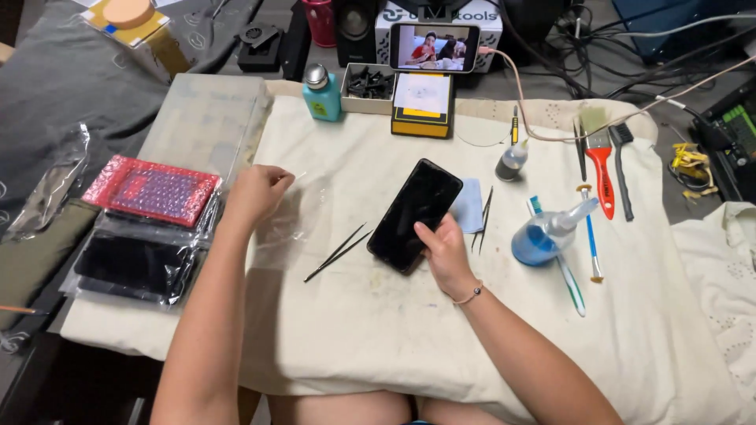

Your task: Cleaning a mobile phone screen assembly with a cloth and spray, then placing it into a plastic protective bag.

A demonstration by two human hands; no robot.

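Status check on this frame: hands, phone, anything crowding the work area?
Right hand grips dark phone by its lower edge. Left hand pinches clear film. Black tweezers lie beside the phone, apart from it.

The lower right edge of the black phone [415, 214] was covered by the right hand [446, 253]. Both forearms were cut off at the bottom edge. The clear film [295, 206] was barely discernible.

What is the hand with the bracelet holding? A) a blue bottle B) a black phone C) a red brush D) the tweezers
B: the right hand, with a bracelet at its wrist, grips the lower edge of the black phone on the cloth, while the tweezers lie untouched beside it.
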